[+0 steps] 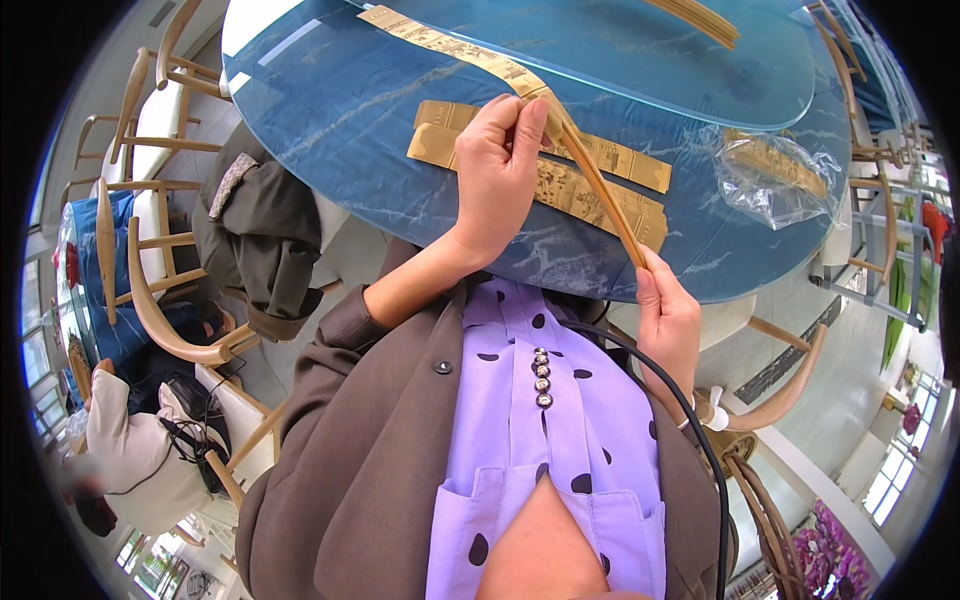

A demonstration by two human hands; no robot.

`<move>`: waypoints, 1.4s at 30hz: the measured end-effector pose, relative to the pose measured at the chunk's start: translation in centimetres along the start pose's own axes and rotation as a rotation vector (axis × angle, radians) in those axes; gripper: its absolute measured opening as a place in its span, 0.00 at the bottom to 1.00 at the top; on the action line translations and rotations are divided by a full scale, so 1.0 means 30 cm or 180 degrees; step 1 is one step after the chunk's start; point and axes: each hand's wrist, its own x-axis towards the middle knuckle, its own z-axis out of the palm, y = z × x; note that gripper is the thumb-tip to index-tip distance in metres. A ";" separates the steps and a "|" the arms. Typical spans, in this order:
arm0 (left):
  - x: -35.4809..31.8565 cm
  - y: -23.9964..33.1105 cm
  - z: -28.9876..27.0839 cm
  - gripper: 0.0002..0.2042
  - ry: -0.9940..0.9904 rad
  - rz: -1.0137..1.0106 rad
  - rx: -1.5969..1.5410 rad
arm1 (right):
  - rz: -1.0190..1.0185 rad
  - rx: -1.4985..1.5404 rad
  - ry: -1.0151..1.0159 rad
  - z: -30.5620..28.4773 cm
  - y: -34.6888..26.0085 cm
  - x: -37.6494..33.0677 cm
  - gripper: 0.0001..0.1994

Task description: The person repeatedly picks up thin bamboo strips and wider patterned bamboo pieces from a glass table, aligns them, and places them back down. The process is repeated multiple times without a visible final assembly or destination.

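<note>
A long, narrow gold cardboard strip (pixel 455 48) with dark printing runs from the far side of the table toward me, twisting edge-on near its middle. My left hand (pixel 500 165) is closed on it at that bend, thumb against the fingers. The near end is pinched between the thumb and fingers of my right hand (pixel 668 312). Beneath the held piece, two more flat gold strips lie on the blue table: a farther one (pixel 625 162) and a nearer one (pixel 590 200). My left hand covers part of both.
A clear plastic bag (pixel 780 178) with gold pieces inside lies at the table's right. More gold strips (pixel 697 20) rest on the glass turntable (pixel 640 75). Wooden chairs stand around, one carrying a dark jacket (pixel 265 230). A black cable (pixel 715 455) hangs by my right arm. Another person (pixel 150 450) sits at left.
</note>
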 end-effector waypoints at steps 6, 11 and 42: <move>-0.032 0.003 0.014 0.16 -0.0312 -0.0143 -0.0243 | -0.0132 -0.0007 0.0040 0.003 -0.015 0.022 0.14; -0.009 0.008 0.000 0.19 -0.0278 -0.0825 -0.0987 | -0.0265 -0.0033 0.0115 0.008 -0.004 0.021 0.15; -0.055 0.045 0.059 0.19 -0.0451 -0.0884 -0.0858 | -0.0779 -0.0494 0.0427 0.056 -0.014 0.066 0.18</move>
